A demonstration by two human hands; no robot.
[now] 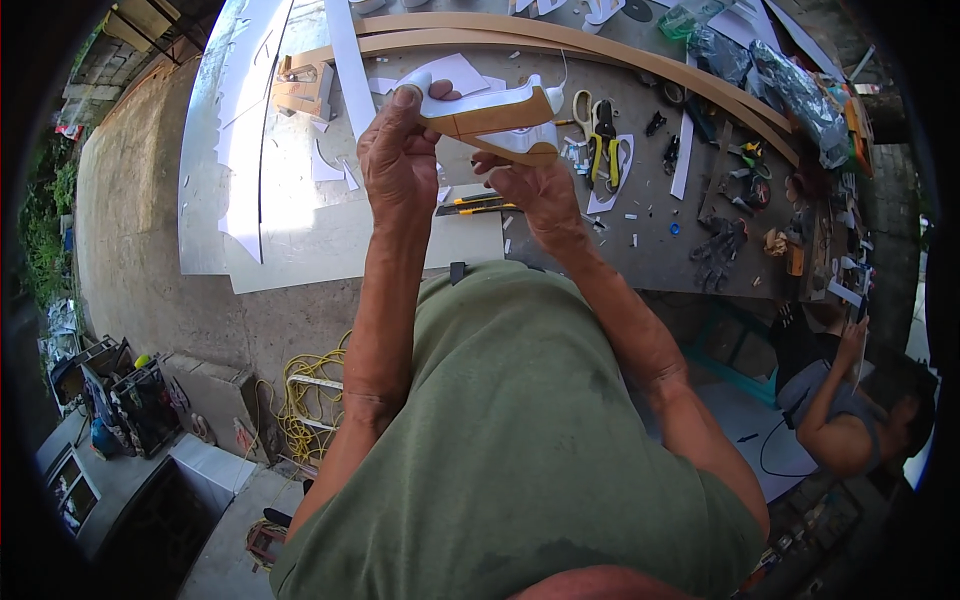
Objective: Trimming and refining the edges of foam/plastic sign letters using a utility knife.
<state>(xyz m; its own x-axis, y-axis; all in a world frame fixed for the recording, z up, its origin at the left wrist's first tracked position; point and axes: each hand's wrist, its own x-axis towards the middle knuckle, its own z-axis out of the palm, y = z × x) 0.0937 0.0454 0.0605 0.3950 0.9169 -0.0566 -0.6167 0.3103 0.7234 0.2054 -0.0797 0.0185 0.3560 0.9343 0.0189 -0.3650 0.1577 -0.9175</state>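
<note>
Over the table's near part I hold up an angular white piece with brown faces (500, 117), shaped like a cut-out sign letter. My left hand (398, 160) pinches its left end between thumb and fingers. My right hand (537, 197) is closed on its lower right part, the fingertips partly hidden behind it. A yellow-and-black utility knife (475, 206) lies on the table just below the piece. Right of the piece are scissors with pale handles (583, 112) and yellow-and-black pliers (603, 140), among small white scraps.
Long curved brown strips (480, 22) cross the table's far side. White sheets (240, 130) lie at the left. Dark gloves (718, 250) and a tape measure (757, 193) are at the right. Another person (845, 400) sits at the lower right. A yellow cord (305, 395) lies coiled on the floor.
</note>
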